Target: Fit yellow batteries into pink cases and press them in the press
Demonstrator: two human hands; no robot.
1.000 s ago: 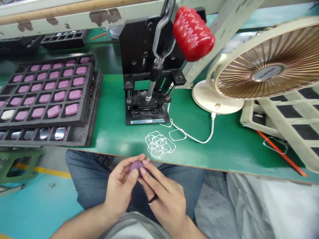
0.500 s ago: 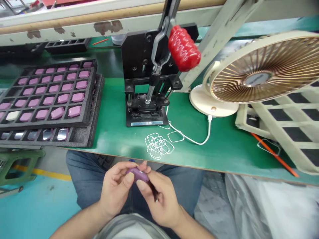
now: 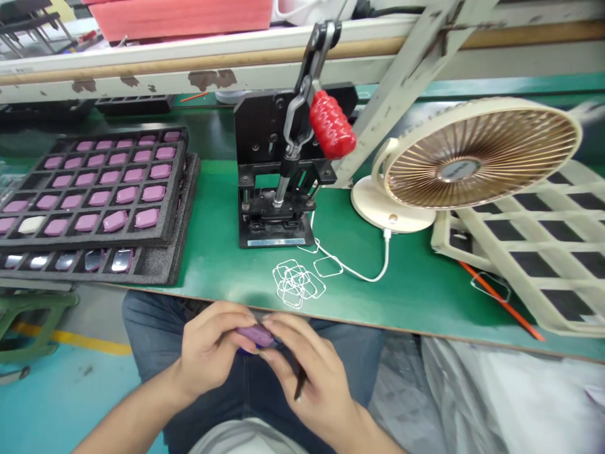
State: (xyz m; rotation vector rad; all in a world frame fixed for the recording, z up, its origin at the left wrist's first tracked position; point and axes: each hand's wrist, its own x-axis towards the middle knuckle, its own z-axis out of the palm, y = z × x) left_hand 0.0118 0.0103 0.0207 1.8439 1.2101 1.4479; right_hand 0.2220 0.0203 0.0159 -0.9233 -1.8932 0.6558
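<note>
Over my lap, just off the table's front edge, a small purple casing (image 3: 258, 334) is held between both hands. My left hand (image 3: 212, 347) pinches its left end between fingers and thumb. The fingertips of my right hand (image 3: 312, 366) grip its right end. A thin dark tool (image 3: 300, 381) is tucked in my right palm, its tip sticking out below the fingers; its kind I cannot make out. Beyond my hands, a loose pile of thin white ring gaskets (image 3: 295, 284) lies on the green table (image 3: 222, 265).
A black press (image 3: 276, 221) with a red-wrapped handle (image 3: 331, 126) stands behind the gaskets. Stacked dark foam trays (image 3: 177, 214) of purple casings are at left. On the right are a cream fan (image 3: 392, 217), its white cable (image 3: 380, 271), a pale grid tray (image 3: 501, 243) and an orange stick (image 3: 501, 302).
The casing has been turned in my fingers, and my right fingers now reach over its top. The camera view has tilted upward a little.
</note>
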